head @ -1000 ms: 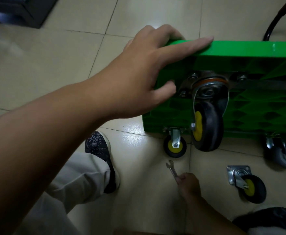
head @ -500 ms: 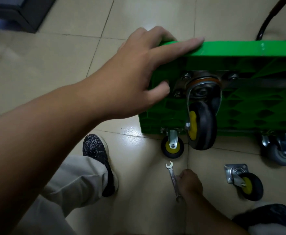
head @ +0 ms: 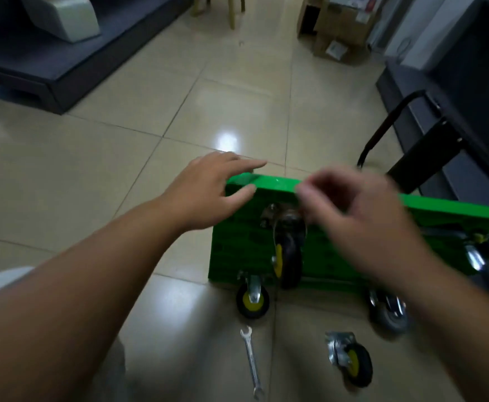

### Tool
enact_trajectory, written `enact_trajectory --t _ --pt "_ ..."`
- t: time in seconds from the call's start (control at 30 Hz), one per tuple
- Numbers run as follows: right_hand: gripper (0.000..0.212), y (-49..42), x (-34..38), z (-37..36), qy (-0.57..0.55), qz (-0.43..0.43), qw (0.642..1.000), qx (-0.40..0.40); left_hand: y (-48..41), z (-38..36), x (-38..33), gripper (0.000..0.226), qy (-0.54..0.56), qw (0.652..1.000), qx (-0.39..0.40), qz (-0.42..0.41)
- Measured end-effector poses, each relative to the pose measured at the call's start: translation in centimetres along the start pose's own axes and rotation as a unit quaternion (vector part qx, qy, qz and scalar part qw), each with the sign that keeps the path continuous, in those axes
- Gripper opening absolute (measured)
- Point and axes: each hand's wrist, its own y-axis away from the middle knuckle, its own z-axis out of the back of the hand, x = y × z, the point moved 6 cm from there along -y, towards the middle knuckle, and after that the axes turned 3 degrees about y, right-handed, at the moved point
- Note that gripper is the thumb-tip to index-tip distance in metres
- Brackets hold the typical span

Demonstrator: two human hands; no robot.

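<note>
Fingers straight, our left hand (head: 204, 192) rests on the upper left corner of the green cart (head: 237, 250), tipped on edge. Our blurred right hand (head: 362, 219) hovers curled over its caster (head: 291, 256); we cannot tell if it holds anything.

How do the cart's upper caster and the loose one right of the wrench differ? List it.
The upper caster is mounted on the green cart, off the floor; the loose caster lies on the tiles. The right hand is at the upper caster; none nears the loose caster. Both: black tyres, yellow hubs.
</note>
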Motion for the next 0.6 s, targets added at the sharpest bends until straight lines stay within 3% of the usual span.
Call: enact_trajectory --t 0.07,0.13,0.2,0.33,0.5,0.6 --pt "0.009 -4.0 -0.9 2.3 0.079 0.018 0.994 -0.072 -0.8 0.5 2.2 0.058 0.049 0.997 -0.047 0.029" --pt "0.021 -8.1 -3.4 1.9 0.155 -0.013 0.987 -0.038 -1.7 0.4 3.9 0.055 0.079 0.991 -0.092 0.048" --pt "0.027 -10.4 -5.8 0.4 0.164 -0.069 0.984 -0.005 -1.7 -0.7 6.2 0.051 0.094 0.985 -0.109 0.091" --pt "0.024 -12.0 -6.2 -0.9 0.141 -0.132 0.981 0.004 1.3 -2.0 11.7 0.048 0.171 0.948 -0.086 0.255" --pt "0.024 -13.9 2.8 0.9 0.156 -0.176 0.971 0.049 3.4 10.1 9.2 0.055 0.097 0.938 -0.075 0.325" --pt "0.018 -15.0 12.8 5.7 0.183 -0.152 0.969 0.070 2.0 21.4 3.0 0.046 0.083 0.951 -0.065 0.291"
